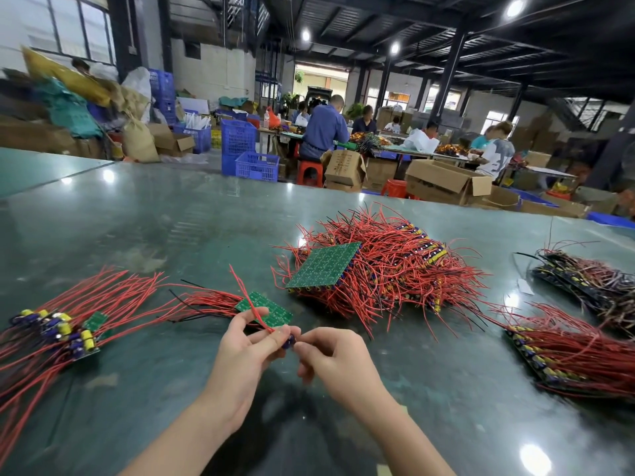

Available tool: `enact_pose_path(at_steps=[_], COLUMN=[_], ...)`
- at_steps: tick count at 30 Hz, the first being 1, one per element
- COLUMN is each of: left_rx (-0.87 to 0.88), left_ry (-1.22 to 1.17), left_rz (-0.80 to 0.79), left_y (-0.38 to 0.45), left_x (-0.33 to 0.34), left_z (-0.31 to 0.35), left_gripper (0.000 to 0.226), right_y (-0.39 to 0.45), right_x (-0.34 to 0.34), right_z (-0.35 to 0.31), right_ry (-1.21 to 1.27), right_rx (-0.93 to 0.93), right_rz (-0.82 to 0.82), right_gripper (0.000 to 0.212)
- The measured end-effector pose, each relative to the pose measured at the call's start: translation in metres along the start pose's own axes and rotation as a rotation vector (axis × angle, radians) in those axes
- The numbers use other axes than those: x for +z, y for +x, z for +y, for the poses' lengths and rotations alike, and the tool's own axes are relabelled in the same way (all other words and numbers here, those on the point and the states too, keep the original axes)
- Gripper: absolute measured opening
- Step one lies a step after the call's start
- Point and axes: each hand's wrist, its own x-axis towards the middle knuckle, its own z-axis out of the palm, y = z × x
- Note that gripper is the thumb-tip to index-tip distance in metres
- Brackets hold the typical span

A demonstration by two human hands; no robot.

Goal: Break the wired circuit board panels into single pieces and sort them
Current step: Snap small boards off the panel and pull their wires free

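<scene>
we are mid-snap: left hand [245,352] and right hand [335,359] both pinch a small wired board piece [287,338] near the table's [137,218] near edge; next, the sorted pile [58,329] at left awaits it.

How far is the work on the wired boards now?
Done: a small pile of single pieces lies at the left. In hand: the left hand and right hand pinch one piece at the edge of a partial panel. Left: the big heap of panels and the rows on the right.
</scene>
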Motion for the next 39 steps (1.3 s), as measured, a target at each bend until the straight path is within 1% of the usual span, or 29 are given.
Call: enact_pose_path(at_steps=[3,12,16,19,22,26,29,32,34,36,39], left_rx=[0.033,0.118,0.128,0.149,0.149,0.159,0.127,0.105,0.061,-0.01,-0.071], left_ry=[0.015,-0.032,-0.07,-0.108,-0.149,-0.216,-0.246,-0.295,-0.374,-0.438,-0.419], left_rz=[0.016,0.075,0.12,0.17,0.209,0.272,0.303,0.347,0.393,0.425,0.414], left_y=[-0.002,0.001,0.003,0.008,0.012,0.018,0.023,0.025,0.03,0.035,0.039], left_x=[0.003,0.0,-0.001,-0.006,-0.01,-0.02,-0.026,-0.029,-0.038,-0.047,-0.051], left_z=[-0.001,0.009,0.011,0.014,0.017,0.022,0.024,0.024,0.029,0.033,0.033], left_gripper=[0.032,0.034,0.034,0.031,0.03,0.029,0.026,0.026,0.024,0.016,0.013], right_y=[0.0,0.004,0.005,0.005,0.005,0.007,0.007,0.008,0.008,0.009,0.01], right_x=[0.0,-0.003,-0.006,-0.006,-0.007,-0.012,-0.015,-0.013,-0.014,-0.017,-0.018], right_z=[0.001,0.003,0.004,0.005,0.006,0.009,0.01,0.011,0.012,0.013,0.015], right_ry=[-0.034,-0.096,-0.092,-0.16,-0.159,-0.26,-0.21,-0.264,-0.264,-0.265,-0.287], right_rx=[-0.004,0.042,0.087,0.096,0.095,0.08,0.083,0.023,-0.014,-0.016,0.011], right_rz=[0.021,0.013,0.005,-0.013,-0.021,-0.019,-0.047,-0.074,-0.057,-0.031,0.042], right_gripper=[0.028,0.026,0.027,0.026,0.027,0.027,0.026,0.018,0.016,0.017,0.021])
